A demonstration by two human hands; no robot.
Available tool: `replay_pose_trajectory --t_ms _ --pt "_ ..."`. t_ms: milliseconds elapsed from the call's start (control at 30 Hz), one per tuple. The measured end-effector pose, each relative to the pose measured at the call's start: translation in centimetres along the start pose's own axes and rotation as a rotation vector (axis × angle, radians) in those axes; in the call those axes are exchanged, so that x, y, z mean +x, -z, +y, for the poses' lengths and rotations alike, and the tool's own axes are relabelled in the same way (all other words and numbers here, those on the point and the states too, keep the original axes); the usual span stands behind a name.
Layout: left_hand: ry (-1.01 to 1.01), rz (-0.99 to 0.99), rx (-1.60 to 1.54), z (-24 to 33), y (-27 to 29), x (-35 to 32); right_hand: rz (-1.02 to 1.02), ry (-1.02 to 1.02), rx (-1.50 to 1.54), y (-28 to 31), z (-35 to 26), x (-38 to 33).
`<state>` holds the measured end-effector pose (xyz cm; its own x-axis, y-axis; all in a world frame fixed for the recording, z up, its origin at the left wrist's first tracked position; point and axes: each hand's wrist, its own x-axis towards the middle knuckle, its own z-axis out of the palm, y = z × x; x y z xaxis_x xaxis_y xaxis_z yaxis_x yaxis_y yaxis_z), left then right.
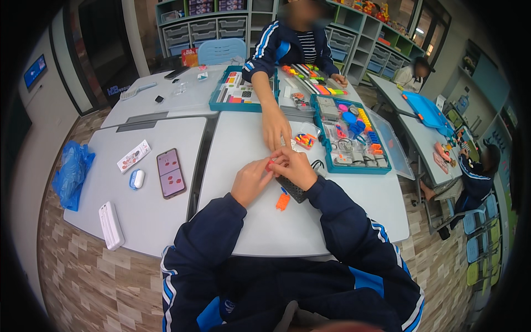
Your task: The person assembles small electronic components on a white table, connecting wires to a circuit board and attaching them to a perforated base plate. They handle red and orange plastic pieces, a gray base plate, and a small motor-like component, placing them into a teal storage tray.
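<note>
A small red piece [270, 165] is pinched between the fingers of the left hand [251, 181] and right hand [296, 167], too hidden to tell its axis. Below it an orange piece [282, 202] lies on the table [243, 138], long axis away from the person. A co-worker's hand [275, 128] reaches just beyond.

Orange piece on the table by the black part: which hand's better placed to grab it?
Probably right. The orange piece lies just below the right hand, beside its wrist. The left hand is slightly farther; both pinch a small red piece.
</note>
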<state>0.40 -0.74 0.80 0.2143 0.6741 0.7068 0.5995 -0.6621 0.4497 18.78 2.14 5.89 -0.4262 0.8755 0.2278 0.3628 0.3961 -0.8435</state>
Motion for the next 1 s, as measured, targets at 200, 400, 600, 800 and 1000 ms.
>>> replay_pose_trajectory --t_ms 200,400,600,800,1000 --pt "-0.035 0.014 0.007 0.2 0.1 0.2 -0.015 -0.039 -0.068 0.3 0.0 0.2" --pt "0.005 -0.039 0.002 0.5 0.0 0.0 -0.063 -0.074 -0.118 1.2 0.5 0.4" --pt "0.084 -0.299 -0.326 1.7 0.1 0.1 0.098 -0.016 -0.26 8.2 -0.9 0.8" --pt "-0.247 -0.637 -0.093 4.4 -0.8 0.3 0.35 0.018 -0.303 19.4 -5.5 -3.4" --pt "-0.265 -0.662 0.125 4.2 -3.1 0.6 0.555 -0.001 -0.244 23.4 -9.3 -8.8"
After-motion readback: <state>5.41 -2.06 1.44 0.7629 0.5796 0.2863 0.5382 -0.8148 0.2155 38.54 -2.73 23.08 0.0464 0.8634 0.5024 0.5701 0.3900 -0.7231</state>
